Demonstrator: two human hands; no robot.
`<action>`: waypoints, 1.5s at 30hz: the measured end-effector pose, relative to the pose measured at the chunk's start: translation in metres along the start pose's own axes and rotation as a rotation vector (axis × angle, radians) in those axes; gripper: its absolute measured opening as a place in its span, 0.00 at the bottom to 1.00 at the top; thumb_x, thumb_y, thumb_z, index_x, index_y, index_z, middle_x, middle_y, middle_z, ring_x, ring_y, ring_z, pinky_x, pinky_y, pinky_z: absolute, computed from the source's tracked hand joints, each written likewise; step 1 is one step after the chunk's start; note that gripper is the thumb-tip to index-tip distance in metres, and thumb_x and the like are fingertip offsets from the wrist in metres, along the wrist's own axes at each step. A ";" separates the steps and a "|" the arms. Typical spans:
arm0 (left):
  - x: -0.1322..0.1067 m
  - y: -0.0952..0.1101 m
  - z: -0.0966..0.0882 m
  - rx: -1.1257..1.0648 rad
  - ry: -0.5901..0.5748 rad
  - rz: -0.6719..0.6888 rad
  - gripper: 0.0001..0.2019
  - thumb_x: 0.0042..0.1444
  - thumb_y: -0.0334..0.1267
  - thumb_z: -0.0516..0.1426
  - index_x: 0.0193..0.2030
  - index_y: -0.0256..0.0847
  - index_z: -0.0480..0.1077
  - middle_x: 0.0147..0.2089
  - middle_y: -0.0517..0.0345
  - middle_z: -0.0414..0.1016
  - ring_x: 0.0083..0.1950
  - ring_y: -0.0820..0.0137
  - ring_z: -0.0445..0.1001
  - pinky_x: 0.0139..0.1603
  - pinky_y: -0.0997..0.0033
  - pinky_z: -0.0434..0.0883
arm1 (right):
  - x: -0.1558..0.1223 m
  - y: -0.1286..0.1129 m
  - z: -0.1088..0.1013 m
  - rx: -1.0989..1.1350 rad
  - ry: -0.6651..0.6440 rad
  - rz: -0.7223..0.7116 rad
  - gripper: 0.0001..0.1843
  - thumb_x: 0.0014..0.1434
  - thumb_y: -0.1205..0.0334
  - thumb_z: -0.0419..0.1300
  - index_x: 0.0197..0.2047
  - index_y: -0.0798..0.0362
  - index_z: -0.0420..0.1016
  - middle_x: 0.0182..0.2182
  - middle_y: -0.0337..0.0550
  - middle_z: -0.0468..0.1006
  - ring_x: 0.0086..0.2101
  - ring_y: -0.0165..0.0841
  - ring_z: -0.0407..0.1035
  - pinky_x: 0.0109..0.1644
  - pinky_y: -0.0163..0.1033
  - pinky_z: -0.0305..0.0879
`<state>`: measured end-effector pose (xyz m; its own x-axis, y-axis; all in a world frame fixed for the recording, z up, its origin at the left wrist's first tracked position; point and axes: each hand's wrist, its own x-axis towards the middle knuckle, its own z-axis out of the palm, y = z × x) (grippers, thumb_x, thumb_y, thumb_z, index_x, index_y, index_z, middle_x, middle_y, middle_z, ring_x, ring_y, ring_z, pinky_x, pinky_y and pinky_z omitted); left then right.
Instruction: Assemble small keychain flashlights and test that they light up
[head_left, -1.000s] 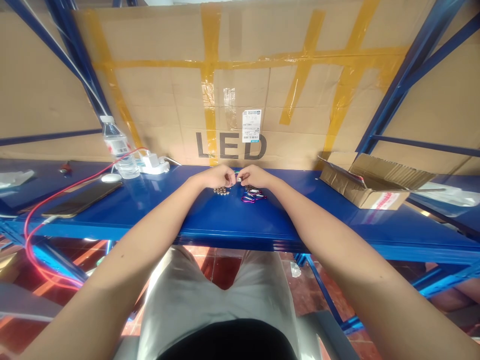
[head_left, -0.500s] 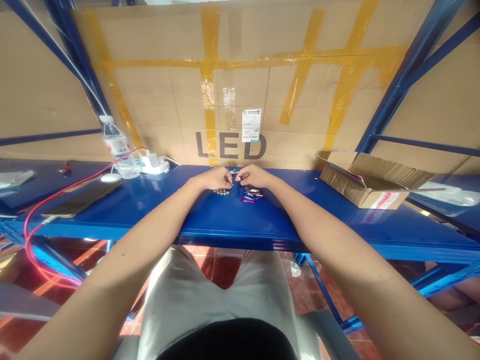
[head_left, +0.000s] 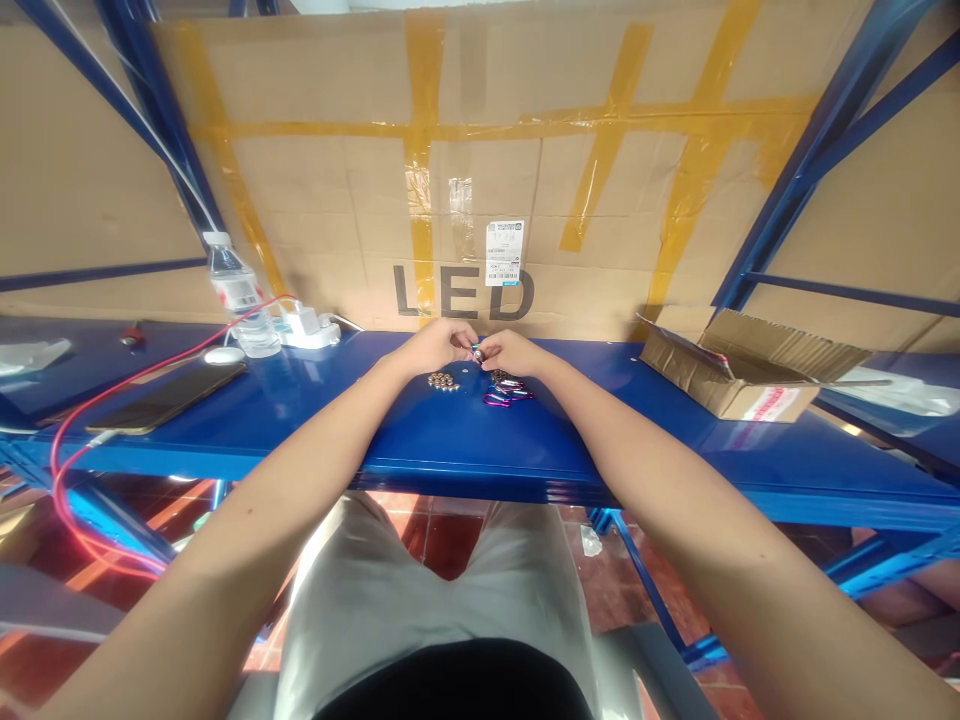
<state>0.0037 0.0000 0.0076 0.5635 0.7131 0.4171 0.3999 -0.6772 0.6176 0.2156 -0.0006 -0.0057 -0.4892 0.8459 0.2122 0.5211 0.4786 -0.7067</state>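
Both my hands meet over the back of the blue shelf, fingertips pinched together on a tiny coloured clip. My left hand is curled, its fingers closed on the clip's left side. My right hand pinches it from the right. Just below my left hand lies a small heap of silvery metal beads. Under my right hand sits a pile of coloured carabiner clips, purple and pink ones showing.
A water bottle, a white charger block, a white mouse-like disc and a phone on a red cable lie at left. An open cardboard box stands at right. A taped cardboard sheet marked LED backs the shelf.
Both hands have lifted slightly off the shelf and drawn back, uncovering the heap of beads; they still pinch the small clip between them.
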 end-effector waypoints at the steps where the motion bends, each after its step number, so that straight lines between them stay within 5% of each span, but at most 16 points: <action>1: 0.000 0.000 0.000 -0.003 -0.012 0.004 0.10 0.50 0.32 0.65 0.40 0.37 0.80 0.38 0.52 0.84 0.41 0.63 0.81 0.46 0.63 0.75 | 0.000 0.000 0.000 0.004 0.000 0.005 0.05 0.45 0.67 0.67 0.29 0.55 0.77 0.27 0.36 0.75 0.31 0.31 0.66 0.39 0.39 0.62; 7: -0.002 -0.001 -0.002 0.082 -0.007 0.014 0.04 0.50 0.32 0.64 0.34 0.38 0.80 0.35 0.53 0.84 0.39 0.63 0.80 0.43 0.64 0.74 | 0.000 0.002 0.000 0.026 0.000 0.012 0.05 0.45 0.67 0.67 0.28 0.55 0.77 0.26 0.36 0.75 0.30 0.31 0.65 0.39 0.40 0.62; 21: -0.003 0.010 0.012 0.147 0.039 0.159 0.06 0.54 0.31 0.63 0.37 0.40 0.82 0.38 0.54 0.83 0.40 0.65 0.78 0.43 0.65 0.72 | 0.007 0.011 0.000 0.181 0.035 0.027 0.11 0.43 0.70 0.70 0.33 0.55 0.85 0.30 0.38 0.82 0.34 0.34 0.72 0.45 0.41 0.68; 38: -0.001 0.001 0.011 0.051 0.030 0.042 0.07 0.51 0.34 0.64 0.38 0.39 0.79 0.38 0.55 0.81 0.39 0.67 0.76 0.44 0.66 0.72 | -0.001 0.000 -0.001 0.197 0.024 0.035 0.07 0.45 0.68 0.72 0.31 0.55 0.82 0.28 0.38 0.81 0.33 0.32 0.72 0.44 0.40 0.69; 45: 0.001 0.002 0.011 -0.055 0.213 -0.121 0.05 0.52 0.36 0.64 0.34 0.38 0.74 0.36 0.54 0.80 0.38 0.67 0.77 0.44 0.65 0.73 | -0.002 -0.006 -0.002 0.259 0.070 0.104 0.15 0.46 0.72 0.75 0.39 0.56 0.83 0.37 0.47 0.87 0.39 0.35 0.78 0.51 0.42 0.74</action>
<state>0.0126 -0.0028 0.0019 0.3462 0.8147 0.4652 0.4123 -0.5775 0.7046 0.2149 -0.0045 -0.0003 -0.3883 0.9058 0.1697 0.3651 0.3203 -0.8741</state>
